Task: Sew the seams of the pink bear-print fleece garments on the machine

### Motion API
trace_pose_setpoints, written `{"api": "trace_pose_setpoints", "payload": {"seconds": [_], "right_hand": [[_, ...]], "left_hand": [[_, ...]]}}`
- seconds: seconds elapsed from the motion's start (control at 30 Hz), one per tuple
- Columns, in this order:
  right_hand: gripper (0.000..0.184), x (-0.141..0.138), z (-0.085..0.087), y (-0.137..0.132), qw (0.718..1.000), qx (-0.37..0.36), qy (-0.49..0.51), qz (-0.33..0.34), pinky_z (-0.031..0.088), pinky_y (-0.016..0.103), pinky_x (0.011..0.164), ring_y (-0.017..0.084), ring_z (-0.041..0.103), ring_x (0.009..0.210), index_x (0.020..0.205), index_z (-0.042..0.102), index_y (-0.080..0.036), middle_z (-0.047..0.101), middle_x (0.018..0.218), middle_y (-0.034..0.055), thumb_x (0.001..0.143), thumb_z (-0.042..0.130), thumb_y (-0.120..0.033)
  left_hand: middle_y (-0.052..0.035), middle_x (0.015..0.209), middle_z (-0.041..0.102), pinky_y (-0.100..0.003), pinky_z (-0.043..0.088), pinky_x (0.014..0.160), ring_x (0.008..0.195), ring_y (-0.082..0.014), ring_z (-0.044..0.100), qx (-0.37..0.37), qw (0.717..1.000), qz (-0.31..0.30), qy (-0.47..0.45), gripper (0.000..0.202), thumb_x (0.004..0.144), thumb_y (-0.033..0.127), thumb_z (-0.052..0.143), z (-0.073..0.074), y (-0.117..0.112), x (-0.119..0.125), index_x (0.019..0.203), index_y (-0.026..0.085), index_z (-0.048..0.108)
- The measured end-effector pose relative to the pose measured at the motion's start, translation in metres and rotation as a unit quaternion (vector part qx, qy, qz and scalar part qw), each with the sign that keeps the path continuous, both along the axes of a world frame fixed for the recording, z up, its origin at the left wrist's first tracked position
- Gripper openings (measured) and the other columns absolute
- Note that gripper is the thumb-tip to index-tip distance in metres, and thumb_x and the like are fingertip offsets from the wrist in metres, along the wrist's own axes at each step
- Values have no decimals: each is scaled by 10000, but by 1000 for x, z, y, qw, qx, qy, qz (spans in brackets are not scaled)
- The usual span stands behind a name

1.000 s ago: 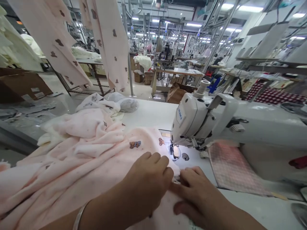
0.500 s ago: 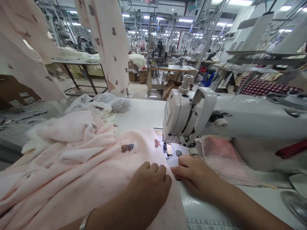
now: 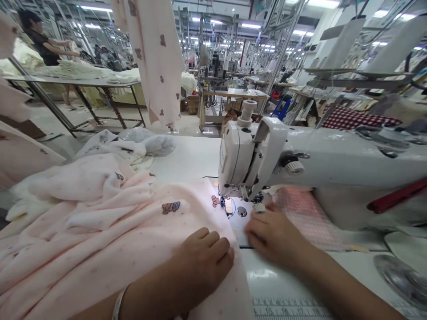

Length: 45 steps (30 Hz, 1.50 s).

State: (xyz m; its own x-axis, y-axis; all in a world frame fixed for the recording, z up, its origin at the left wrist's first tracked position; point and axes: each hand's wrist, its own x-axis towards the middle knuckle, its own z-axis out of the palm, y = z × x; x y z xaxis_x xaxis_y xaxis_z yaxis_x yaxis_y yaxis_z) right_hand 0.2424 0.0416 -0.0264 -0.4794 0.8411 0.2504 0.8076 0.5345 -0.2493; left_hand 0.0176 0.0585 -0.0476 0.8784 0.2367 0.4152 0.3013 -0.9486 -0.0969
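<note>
Pale pink fabric (image 3: 140, 249) printed with small bears spreads in folds over the left of the table. My left hand (image 3: 205, 258) rests on it near its right edge, fingers curled down and closed on the cloth. That edge lies by the lit presser foot (image 3: 224, 203) of a white sewing machine (image 3: 247, 155). My right hand (image 3: 275, 233), smeared by motion, is over the machine bed just right of the fabric edge, apart from the cloth. Its fingertips are close to a white ridged knob (image 3: 259, 208); whether they hold anything does not show.
Red-and-white checked cloth (image 3: 303, 213) lies under the machine arm. A ruler scale (image 3: 283, 309) runs along the front edge. Printed fabric strips (image 3: 160, 62) hang ahead. At the far left a person (image 3: 42, 42) stands behind a table of pale cloth. Thread cones (image 3: 347, 44) stand at upper right.
My right hand has drawn away from the fabric edge and its fingers have shifted toward the knob. My left hand stays on the cloth. The view has turned slightly, showing a person at far left.
</note>
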Motion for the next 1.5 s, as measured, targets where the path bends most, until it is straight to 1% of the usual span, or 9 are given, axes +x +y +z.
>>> {"api": "trace_pose_setpoints", "payload": {"seconds": [0.17, 0.4, 0.63, 0.73, 0.83, 0.9, 1.0, 1.23, 1.5], "right_hand": [[215, 9, 4, 1, 1000, 5, -9, -17, 282, 343, 743, 157, 512, 687, 811, 633, -198, 579, 678, 12, 830, 429, -132], [350, -34, 2, 9, 994, 11, -61, 85, 285, 287, 629, 139, 482, 624, 1166, 530, -275, 576, 696, -21, 857, 405, -166], [222, -15, 3, 20, 991, 67, -117, 13, 317, 351, 736, 152, 491, 612, 747, 624, -155, 600, 658, 48, 819, 419, -113], [224, -3, 8, 16, 991, 74, -109, 9, 318, 356, 745, 152, 498, 618, 832, 638, -165, 591, 654, 37, 815, 420, -120], [309, -13, 10, 11, 987, 35, -120, 100, 309, 301, 661, 135, 485, 619, 1033, 592, -261, 580, 703, -8, 802, 439, -125], [242, -25, 10, 10, 981, 9, -143, 134, 284, 291, 608, 140, 478, 623, 970, 594, -256, 572, 706, -9, 811, 451, -143], [134, -36, 8, 13, 983, -2, -151, 108, 268, 288, 587, 136, 496, 627, 762, 573, -206, 591, 710, -2, 839, 463, -200], [186, -19, 8, 16, 989, -23, -145, 25, 277, 276, 606, 117, 504, 548, 713, 537, -170, 620, 661, -2, 865, 432, -171], [154, -24, 4, 17, 988, -35, -151, -5, 304, 279, 658, 130, 521, 579, 782, 565, -183, 634, 730, 8, 872, 440, -170]], "left_hand": [[-8, 701, 528, -297, 321, 556, 599, -157, 421, -94, 994, 41, -30, 133, 899, 196, 444, 8, 13, -17, 848, 178, 565], [-14, 727, 557, -286, 352, 612, 671, -144, 458, -168, 970, 42, -171, 99, 876, 129, 473, 14, 17, -18, 850, 170, 560], [-15, 725, 563, -281, 359, 604, 664, -148, 450, -170, 976, 30, -135, 96, 893, 171, 479, 13, 19, -21, 877, 178, 573], [-13, 722, 567, -276, 372, 605, 662, -144, 468, -176, 975, 32, -133, 103, 895, 185, 479, 12, 18, -21, 863, 178, 576], [-16, 720, 561, -264, 381, 598, 659, -135, 483, -189, 964, 46, -183, 90, 881, 160, 485, 12, 18, -21, 859, 169, 572], [-19, 725, 563, -259, 384, 596, 663, -134, 489, -190, 959, 44, -205, 82, 873, 145, 490, 13, 18, -21, 862, 164, 569], [-18, 730, 577, -266, 383, 598, 659, -138, 481, -175, 969, 25, -170, 86, 882, 160, 488, 15, 17, -22, 870, 167, 572], [-3, 683, 545, -292, 351, 555, 610, -154, 458, -132, 989, 55, 25, 148, 867, 266, 533, 22, 9, -9, 755, 178, 574], [5, 695, 506, -292, 324, 591, 653, -142, 420, -74, 997, 32, -18, 210, 907, 165, 452, 3, 6, 9, 720, 169, 547]]}}
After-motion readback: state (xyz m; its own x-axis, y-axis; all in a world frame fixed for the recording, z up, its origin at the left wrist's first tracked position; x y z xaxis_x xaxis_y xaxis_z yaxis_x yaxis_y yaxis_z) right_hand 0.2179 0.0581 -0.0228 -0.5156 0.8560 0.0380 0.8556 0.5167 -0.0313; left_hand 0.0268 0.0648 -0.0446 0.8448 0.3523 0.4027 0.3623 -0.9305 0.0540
